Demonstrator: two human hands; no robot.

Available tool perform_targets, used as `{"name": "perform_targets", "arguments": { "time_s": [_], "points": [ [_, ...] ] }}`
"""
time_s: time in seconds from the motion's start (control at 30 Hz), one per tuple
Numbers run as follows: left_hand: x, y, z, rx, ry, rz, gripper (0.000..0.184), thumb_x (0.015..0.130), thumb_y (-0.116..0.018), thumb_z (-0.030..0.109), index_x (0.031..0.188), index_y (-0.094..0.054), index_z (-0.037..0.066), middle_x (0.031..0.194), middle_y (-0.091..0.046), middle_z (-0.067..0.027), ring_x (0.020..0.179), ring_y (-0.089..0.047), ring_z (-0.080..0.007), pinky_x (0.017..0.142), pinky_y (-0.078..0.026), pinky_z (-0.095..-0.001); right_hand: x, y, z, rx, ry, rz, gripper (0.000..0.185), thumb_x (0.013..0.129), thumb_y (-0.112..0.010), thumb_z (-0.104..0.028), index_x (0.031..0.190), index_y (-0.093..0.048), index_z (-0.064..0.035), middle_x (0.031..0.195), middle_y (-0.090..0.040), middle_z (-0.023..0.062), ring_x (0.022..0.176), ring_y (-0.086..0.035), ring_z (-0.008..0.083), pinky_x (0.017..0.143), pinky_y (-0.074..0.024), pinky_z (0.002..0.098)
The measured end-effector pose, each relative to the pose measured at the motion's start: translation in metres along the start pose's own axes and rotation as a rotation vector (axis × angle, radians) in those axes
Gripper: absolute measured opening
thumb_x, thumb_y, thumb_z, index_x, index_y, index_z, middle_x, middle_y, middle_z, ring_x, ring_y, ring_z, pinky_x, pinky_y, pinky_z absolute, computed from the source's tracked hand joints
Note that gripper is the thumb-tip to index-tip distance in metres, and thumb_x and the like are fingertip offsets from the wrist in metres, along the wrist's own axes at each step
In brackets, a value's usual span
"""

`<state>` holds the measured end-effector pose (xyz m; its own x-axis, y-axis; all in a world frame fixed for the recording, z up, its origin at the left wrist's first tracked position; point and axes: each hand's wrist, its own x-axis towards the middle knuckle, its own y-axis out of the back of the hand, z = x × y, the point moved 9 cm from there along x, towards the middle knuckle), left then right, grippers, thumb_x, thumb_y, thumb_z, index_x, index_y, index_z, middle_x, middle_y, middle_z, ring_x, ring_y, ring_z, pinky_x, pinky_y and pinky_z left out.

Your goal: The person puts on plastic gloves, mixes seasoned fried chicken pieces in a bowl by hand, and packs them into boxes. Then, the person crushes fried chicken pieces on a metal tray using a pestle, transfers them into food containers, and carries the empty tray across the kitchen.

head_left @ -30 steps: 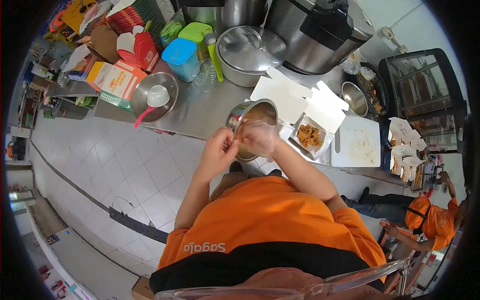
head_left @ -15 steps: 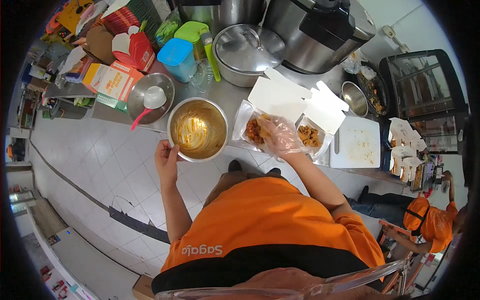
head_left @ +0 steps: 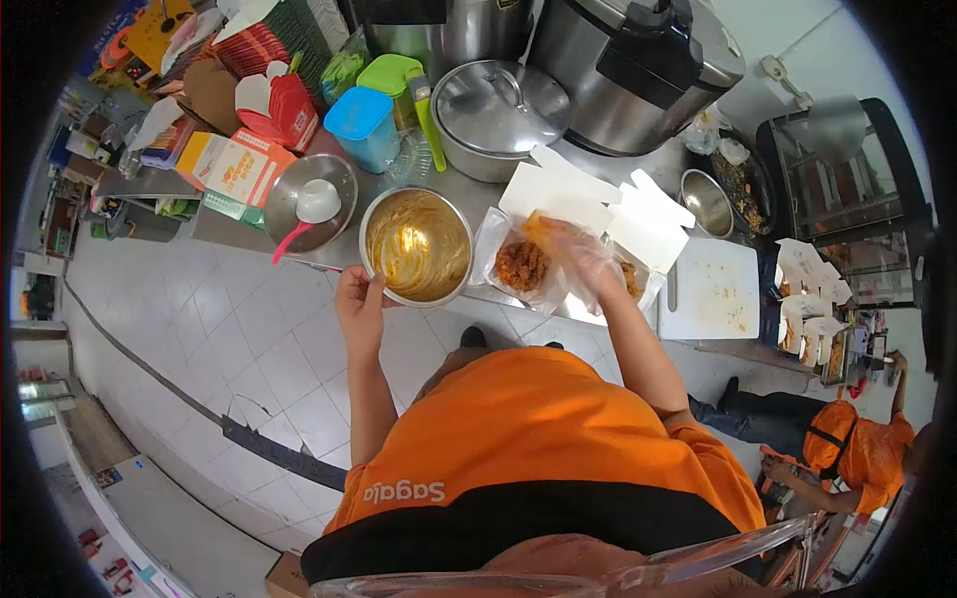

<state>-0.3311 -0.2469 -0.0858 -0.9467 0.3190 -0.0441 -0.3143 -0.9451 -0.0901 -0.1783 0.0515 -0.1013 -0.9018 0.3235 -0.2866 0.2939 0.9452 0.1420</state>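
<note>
My left hand (head_left: 361, 294) grips the rim of a steel bowl (head_left: 417, 247), tilted toward me and smeared inside with orange-brown sauce. Over the paper-lined food boxes is my right hand (head_left: 578, 257) in a clear plastic glove smeared with sauce at the fingertips; its fingers are blurred, and whether they hold anything is unclear. Dark reddish-brown food (head_left: 521, 266) lies in the left box, just beside my right fingers. Lighter brown food (head_left: 630, 280) in the right box is partly hidden by my right hand. Both boxes have raised white lids (head_left: 560, 192).
A white cutting board (head_left: 710, 284) lies right of the boxes. Left are a steel bowl with a white cup (head_left: 317, 201) and a blue container (head_left: 362, 130). Behind stands a lidded pot (head_left: 500, 105). A co-worker in orange (head_left: 857, 439) is at the right.
The sauce-smeared bowl has moved left from between my hands, uncovering the left box, now with reddish-brown food in it. My gloved right hand has moved right, over the boxes.
</note>
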Motion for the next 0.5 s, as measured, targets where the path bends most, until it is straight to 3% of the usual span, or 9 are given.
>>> {"name": "perform_targets", "arguments": {
  "time_s": [0.03, 0.1, 0.13, 0.23, 0.3, 0.43, 0.5],
  "points": [
    [0.002, -0.002, 0.001, -0.010, -0.004, -0.010, 0.007, 0.089, -0.054, 0.001, 0.086, -0.048, 0.003, 0.078, -0.053, -0.0022, 0.064, -0.054, -0.0066, 0.050, -0.053, -0.0223, 0.000, 0.003, 0.005, 0.164, -0.041, 0.037, 0.053, 0.093, -0.048, -0.042, 0.130, -0.048, -0.0042, 0.124, -0.057, 0.0137, 0.113, -0.053, 0.0269, 0.099, -0.0380, 0.0357],
    [0.003, -0.004, 0.003, -0.022, -0.013, -0.020, 0.007, 0.088, -0.054, 0.001, 0.086, -0.048, 0.003, 0.078, -0.052, -0.0016, 0.065, -0.054, -0.0061, 0.050, -0.052, -0.0214, -0.009, 0.003, 0.017, 0.169, -0.246, 0.089, 0.059, 0.095, -0.042, -0.048, 0.133, -0.044, -0.0032, 0.124, -0.056, 0.0124, 0.113, -0.052, 0.0263, 0.100, -0.0369, 0.0360],
    [0.003, -0.005, 0.005, -0.024, -0.022, -0.022, 0.007, 0.088, -0.055, 0.002, 0.086, -0.048, 0.004, 0.078, -0.052, -0.0013, 0.066, -0.053, -0.0060, 0.050, -0.051, -0.0212, -0.001, -0.011, 0.023, 0.376, -0.208, -0.036, 0.072, 0.092, -0.035, -0.061, 0.137, -0.039, -0.0052, 0.131, -0.050, 0.0132, 0.115, -0.050, 0.0294, 0.102, -0.0353, 0.0409],
    [0.004, -0.006, 0.007, 0.015, -0.051, 0.001, 0.006, 0.088, -0.056, 0.004, 0.089, -0.050, 0.004, 0.078, -0.052, -0.0003, 0.067, -0.052, -0.0059, 0.051, -0.048, -0.0211, -0.019, -0.011, 0.000, 0.497, -0.262, 0.011, 0.080, 0.088, -0.030, -0.070, 0.137, -0.039, -0.0075, 0.136, -0.045, 0.0120, 0.119, -0.047, 0.0314, 0.101, -0.0337, 0.0479],
    [0.007, -0.008, 0.011, 0.049, -0.072, -0.009, 0.007, 0.088, -0.057, 0.005, 0.092, -0.051, 0.005, 0.079, -0.051, 0.0003, 0.068, -0.051, -0.0060, 0.052, -0.046, -0.0212, -0.017, -0.010, 0.007, 0.415, -0.190, -0.066, 0.089, 0.082, -0.027, -0.078, 0.139, -0.038, -0.0108, 0.137, -0.044, 0.0113, 0.116, -0.048, 0.0324, 0.099, -0.0346, 0.0528],
    [0.010, -0.022, 0.017, 0.047, -0.067, -0.108, 0.008, 0.088, -0.058, 0.007, 0.093, -0.052, 0.006, 0.079, -0.051, 0.0007, 0.068, -0.050, -0.0059, 0.054, -0.044, -0.0202, -0.022, 0.007, 0.013, 0.597, -0.151, -0.041, 0.094, 0.076, -0.029, -0.084, 0.138, -0.038, -0.0140, 0.131, -0.048, 0.0107, 0.106, -0.053, 0.0299, 0.096, -0.0376, 0.0517],
    [0.015, -0.041, 0.015, 0.039, -0.087, -0.181, 0.008, 0.087, -0.058, 0.005, 0.089, -0.050, 0.007, 0.078, -0.050, 0.0007, 0.069, -0.050, -0.0059, 0.054, -0.044, -0.0202, -0.038, 0.010, -0.020, 0.632, -0.089, -0.064, 0.096, 0.076, -0.020, -0.085, 0.140, -0.037, -0.0155, 0.130, -0.047, 0.0105, 0.116, -0.047, 0.0300, 0.099, -0.0359, 0.0495]
  ]
}}
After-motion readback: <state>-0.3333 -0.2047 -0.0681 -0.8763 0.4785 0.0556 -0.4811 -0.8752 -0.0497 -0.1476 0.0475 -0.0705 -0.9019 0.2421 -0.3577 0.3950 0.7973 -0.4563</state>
